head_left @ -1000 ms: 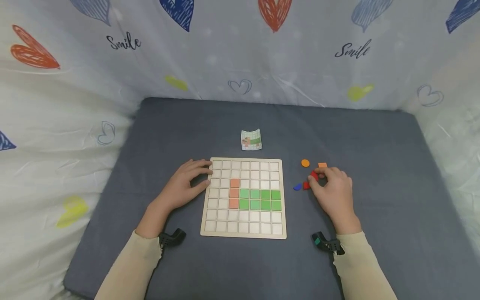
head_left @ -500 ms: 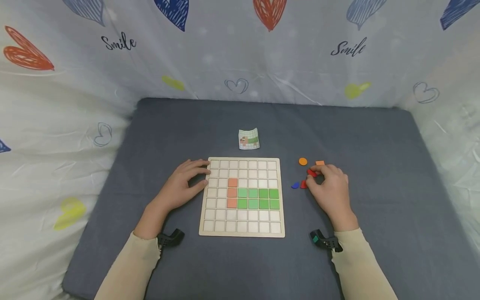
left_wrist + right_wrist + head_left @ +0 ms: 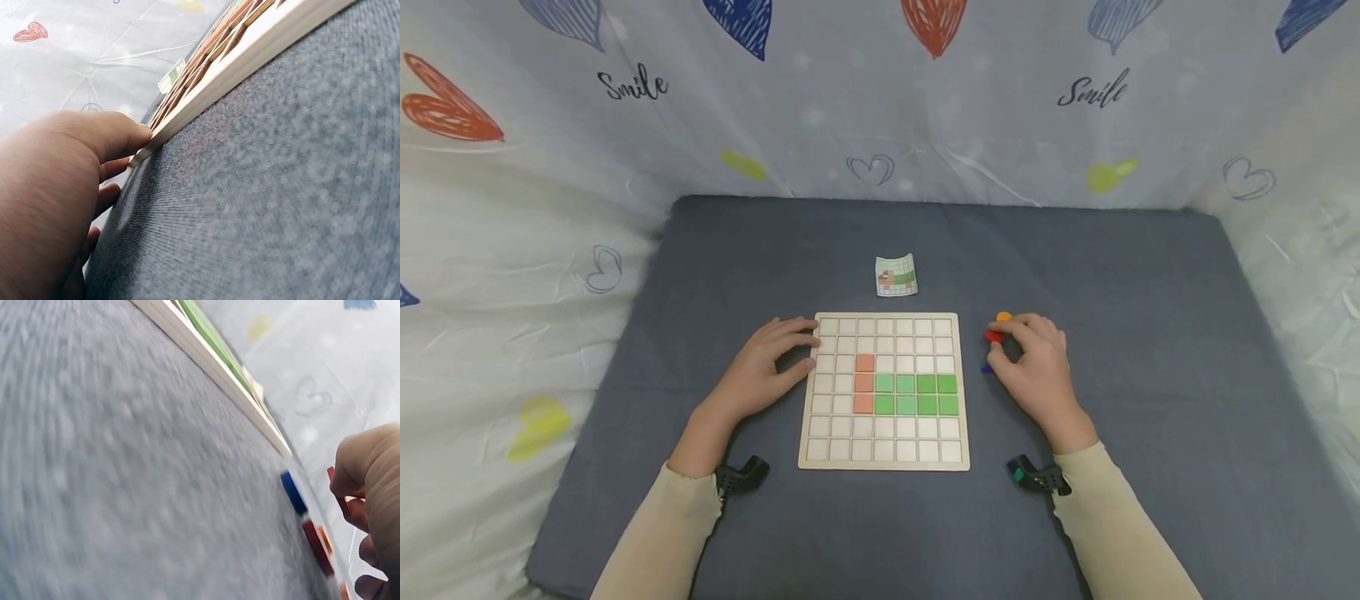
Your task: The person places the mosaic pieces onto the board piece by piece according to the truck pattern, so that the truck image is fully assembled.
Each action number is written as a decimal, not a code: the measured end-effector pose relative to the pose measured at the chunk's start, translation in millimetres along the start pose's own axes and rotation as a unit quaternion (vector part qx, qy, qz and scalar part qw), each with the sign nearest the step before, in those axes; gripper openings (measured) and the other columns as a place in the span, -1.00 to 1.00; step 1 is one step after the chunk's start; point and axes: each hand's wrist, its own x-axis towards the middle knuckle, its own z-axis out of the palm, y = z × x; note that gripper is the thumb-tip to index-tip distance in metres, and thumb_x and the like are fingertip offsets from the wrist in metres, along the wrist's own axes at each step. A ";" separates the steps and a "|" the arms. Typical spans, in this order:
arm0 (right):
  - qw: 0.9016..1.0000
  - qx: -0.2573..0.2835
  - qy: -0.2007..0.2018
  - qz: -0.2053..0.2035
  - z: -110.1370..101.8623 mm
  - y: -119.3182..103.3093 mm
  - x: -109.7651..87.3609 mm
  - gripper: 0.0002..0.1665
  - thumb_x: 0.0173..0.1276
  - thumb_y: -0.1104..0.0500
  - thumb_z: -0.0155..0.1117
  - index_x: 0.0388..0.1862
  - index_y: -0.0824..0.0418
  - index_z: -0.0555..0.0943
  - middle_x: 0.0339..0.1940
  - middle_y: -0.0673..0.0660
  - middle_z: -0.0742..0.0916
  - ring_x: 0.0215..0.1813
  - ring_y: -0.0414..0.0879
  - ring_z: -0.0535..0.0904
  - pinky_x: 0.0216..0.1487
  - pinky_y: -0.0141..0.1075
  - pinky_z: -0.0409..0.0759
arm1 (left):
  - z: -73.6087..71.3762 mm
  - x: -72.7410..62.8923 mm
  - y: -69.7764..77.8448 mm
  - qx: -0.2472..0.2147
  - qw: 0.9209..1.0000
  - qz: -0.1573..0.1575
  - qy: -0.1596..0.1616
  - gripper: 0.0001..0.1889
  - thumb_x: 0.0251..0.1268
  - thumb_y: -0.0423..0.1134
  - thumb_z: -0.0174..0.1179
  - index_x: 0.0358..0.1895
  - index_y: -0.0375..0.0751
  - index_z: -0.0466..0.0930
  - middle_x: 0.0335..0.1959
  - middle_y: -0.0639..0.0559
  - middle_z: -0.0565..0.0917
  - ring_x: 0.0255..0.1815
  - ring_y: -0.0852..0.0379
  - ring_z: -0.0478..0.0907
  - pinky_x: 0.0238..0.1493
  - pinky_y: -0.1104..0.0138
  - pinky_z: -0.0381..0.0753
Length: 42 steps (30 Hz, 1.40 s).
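Observation:
My right hand pinches a small flat red tile between thumb and fingers. In the right wrist view this red tile is raised off the cloth. Under and beside that hand lie a blue piece, another red tile and an orange round piece. My left hand rests with relaxed fingers against the left edge of a square wooden grid board. Light-red squares form a column on it, with green squares in two rows to their right.
A small picture card with a gridded pattern lies beyond the board. Dark grey cloth covers the table, and a printed curtain hangs along its back and sides.
My right hand has taken up the red tile and moved left with it towards the board, now covering the other red tile and the orange square. The left hand stays at the board's edge.

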 end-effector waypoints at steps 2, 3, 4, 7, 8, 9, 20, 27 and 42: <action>1.000 0.010 -0.006 -0.012 2.5 -4.1 1.3 -0.68 0.33 0.38 0.42 0.04 0.28 0.85 -0.02 0.21 0.73 0.04 0.20 0.57 0.14 0.17 0.41 | -0.1 -0.1 -0.3 -0.001 1.000 0.001 0.000 -0.63 0.56 -0.18 0.43 0.33 -0.11 0.74 0.56 -0.08 0.54 0.68 -0.19 0.30 0.84 0.00 -0.03; 1.000 0.014 -0.011 -0.018 3.4 -6.6 2.0 -0.68 0.33 0.38 0.42 0.04 0.27 0.85 -0.02 0.20 0.73 0.03 0.19 0.56 0.16 0.17 0.42 | -0.4 -0.3 0.0 -0.001 1.000 0.001 0.001 -0.63 0.55 -0.19 0.44 0.33 -0.11 0.74 0.56 -0.08 0.54 0.68 -0.19 0.30 0.84 0.00 -0.03; 0.999 0.020 -0.016 -0.026 4.2 -9.3 2.5 -0.69 0.33 0.39 0.42 0.04 0.27 0.85 -0.03 0.19 0.72 0.01 0.18 0.56 0.17 0.15 0.43 | -0.5 -0.3 0.0 -0.002 1.000 0.001 0.002 -0.63 0.55 -0.19 0.44 0.33 -0.11 0.74 0.56 -0.07 0.54 0.68 -0.19 0.30 0.84 0.00 -0.03; 0.998 0.022 -0.034 -0.051 6.0 -18.8 3.9 -0.69 0.33 0.39 0.40 0.02 0.26 0.86 -0.08 0.14 0.71 -0.06 0.11 0.52 0.04 0.01 0.45 | -0.6 -0.3 0.1 -0.003 1.000 0.001 0.002 -0.63 0.56 -0.19 0.43 0.33 -0.11 0.74 0.56 -0.07 0.54 0.68 -0.19 0.30 0.84 0.00 -0.03; 0.997 0.023 -0.040 -0.059 6.5 -21.8 4.2 -0.70 0.33 0.39 0.40 0.01 0.26 0.86 -0.08 0.12 0.71 -0.07 0.08 0.51 0.04 -0.03 0.46 | -0.6 -0.3 0.1 -0.002 1.000 0.001 0.002 -0.63 0.56 -0.19 0.43 0.33 -0.11 0.74 0.56 -0.07 0.54 0.68 -0.19 0.30 0.84 0.00 -0.03; 0.996 0.024 -0.047 -0.069 7.1 -24.6 4.4 -0.71 0.34 0.38 0.40 0.01 0.26 0.85 -0.09 0.11 0.71 -0.08 0.06 0.50 0.02 -0.06 0.46 | -0.4 -0.2 0.2 -0.002 1.000 0.000 0.002 -0.63 0.56 -0.18 0.43 0.33 -0.11 0.74 0.56 -0.07 0.54 0.68 -0.19 0.30 0.84 0.01 -0.03; 0.986 0.044 -0.084 -0.140 24.0 -53.0 3.6 -0.75 0.40 0.33 0.40 0.01 0.24 0.85 -0.02 0.07 0.74 -0.10 0.01 0.52 0.01 -0.06 0.53 | -0.8 1.5 -1.2 0.003 1.000 0.001 0.005 -0.64 0.57 -0.17 0.42 0.32 -0.11 0.74 0.56 -0.08 0.54 0.68 -0.21 0.30 0.84 -0.04 -0.02; 0.976 0.056 -0.137 -0.162 47.9 -80.6 1.8 -0.70 0.36 0.35 0.40 0.03 0.20 0.85 0.01 0.04 0.73 -0.01 0.01 0.54 0.11 -0.07 0.60 | 0.2 0.6 -1.6 0.001 1.000 0.002 0.003 -0.64 0.57 -0.15 0.42 0.32 -0.09 0.74 0.56 -0.08 0.54 0.69 -0.20 0.30 0.84 -0.04 -0.02; 0.962 0.047 -0.189 -0.194 91.5 -119.3 15.7 -0.80 0.53 0.25 0.43 0.06 0.10 0.85 0.06 -0.03 0.75 0.01 -0.08 0.61 0.04 -0.22 0.61 | 0.9 0.3 -3.6 -0.010 1.000 0.009 0.004 -0.66 0.57 -0.17 0.42 0.31 -0.09 0.75 0.54 -0.07 0.56 0.67 -0.20 0.32 0.83 -0.07 0.00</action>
